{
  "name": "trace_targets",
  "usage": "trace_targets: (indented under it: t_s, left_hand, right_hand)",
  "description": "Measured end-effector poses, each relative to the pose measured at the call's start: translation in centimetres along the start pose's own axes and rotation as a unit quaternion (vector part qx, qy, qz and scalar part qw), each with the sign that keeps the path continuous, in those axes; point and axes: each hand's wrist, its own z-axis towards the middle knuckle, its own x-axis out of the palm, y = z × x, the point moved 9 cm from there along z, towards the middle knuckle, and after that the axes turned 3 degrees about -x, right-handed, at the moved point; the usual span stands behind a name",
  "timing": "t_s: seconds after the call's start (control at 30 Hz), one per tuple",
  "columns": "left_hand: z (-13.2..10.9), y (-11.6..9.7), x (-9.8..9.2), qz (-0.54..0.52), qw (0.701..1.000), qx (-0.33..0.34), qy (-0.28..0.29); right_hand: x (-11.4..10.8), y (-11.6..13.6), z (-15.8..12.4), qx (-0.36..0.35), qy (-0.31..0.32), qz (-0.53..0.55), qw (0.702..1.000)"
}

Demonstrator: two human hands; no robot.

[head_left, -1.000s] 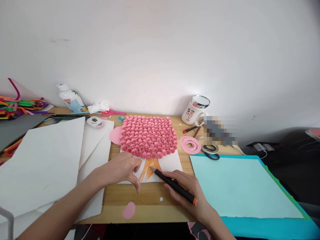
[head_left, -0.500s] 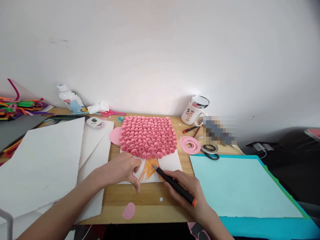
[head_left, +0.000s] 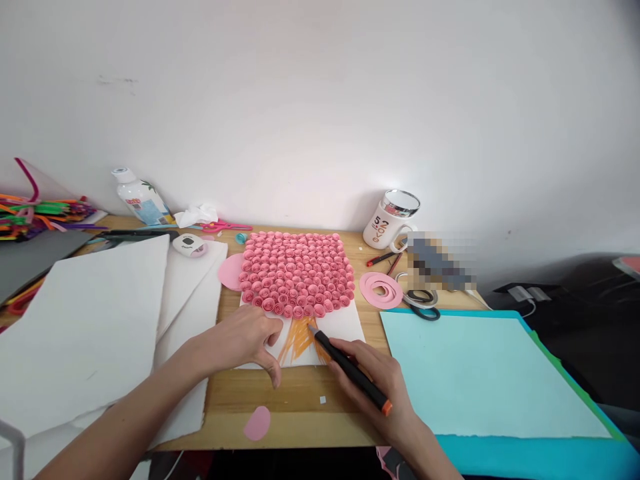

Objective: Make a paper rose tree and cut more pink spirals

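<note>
A white card (head_left: pixel 345 323) lies in the middle of the wooden desk (head_left: pixel 300 393). Its upper part is covered with several rolled pink paper roses (head_left: pixel 296 272), and orange strokes (head_left: pixel 299 340) fan out below them. My right hand (head_left: pixel 376 383) grips a black marker with an orange end (head_left: pixel 350 370); its tip touches the orange strokes just under the roses. My left hand (head_left: pixel 245 339) presses down on the card's left lower corner, fingers bent, thumb pointing down onto the desk.
White sheets (head_left: pixel 90 327) lie at the left, a light blue sheet (head_left: pixel 480 373) at the right. A pink spiral cut-out (head_left: pixel 381 289), scissors (head_left: pixel 423 303), a white mug (head_left: pixel 387 223), a glue bottle (head_left: pixel 140 197), pipe cleaners (head_left: pixel 35 213) and a pink paper scrap (head_left: pixel 257 423) lie around.
The marker tip has moved a little up and to the right across the orange strokes. My left hand has stayed in place on the card.
</note>
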Motion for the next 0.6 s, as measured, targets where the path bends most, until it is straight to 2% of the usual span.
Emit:
trace_targets:
  t_s: [0.3,0.6]
  left_hand:
    - [0.00,-0.53,-0.32,0.026,0.999,-0.016,0.017]
    - [0.07,-0.34,-0.15,0.032,0.999,-0.021,0.028]
  right_hand:
    - [0.21,-0.52,-0.01,0.011,-0.015,0.001,1.000]
    - [0.37,0.27,0.46,0.000,-0.025,-0.023,0.999]
